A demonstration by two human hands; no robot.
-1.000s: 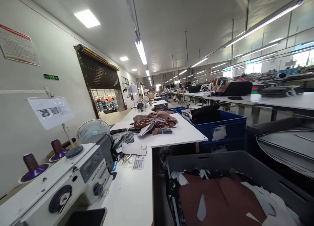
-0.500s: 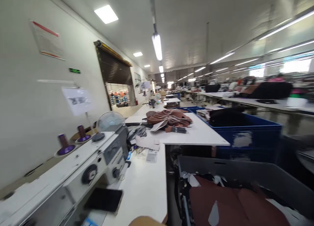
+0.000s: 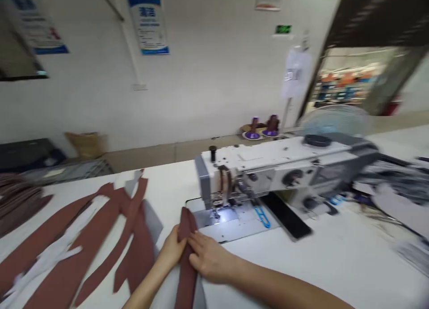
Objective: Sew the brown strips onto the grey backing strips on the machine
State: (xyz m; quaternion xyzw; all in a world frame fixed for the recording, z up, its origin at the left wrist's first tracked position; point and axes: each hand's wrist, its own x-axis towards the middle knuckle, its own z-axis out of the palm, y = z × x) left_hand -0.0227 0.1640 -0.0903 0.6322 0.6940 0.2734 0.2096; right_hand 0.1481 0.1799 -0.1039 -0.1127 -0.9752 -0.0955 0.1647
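Observation:
A long brown fabric strip (image 3: 185, 280) lies in front of me, its far end folded near the sewing machine (image 3: 268, 166). My left hand (image 3: 173, 246) grips the strip's left edge. From the other side, my right hand (image 3: 209, 255) pinches the same strip with its fingers on top. The strip's tip sits just left of the machine's lit needle area (image 3: 217, 217). Left of my hands, several brown cut pieces (image 3: 97, 237) with white and grey backing are spread over the white table (image 3: 254, 273).
A black phone (image 3: 290, 217) and a blue clip-like tool (image 3: 263, 216) lie by the machine. Purple-based thread cones (image 3: 253, 129) stand behind it, near a fan (image 3: 335, 116). Grey crumpled material (image 3: 395, 179) is at the right, and a brown fabric stack (image 3: 20, 201) at far left.
My view has swung left and down, from the long workshop aisle to the sewing machine. Both hands have come into view, holding the brown strip.

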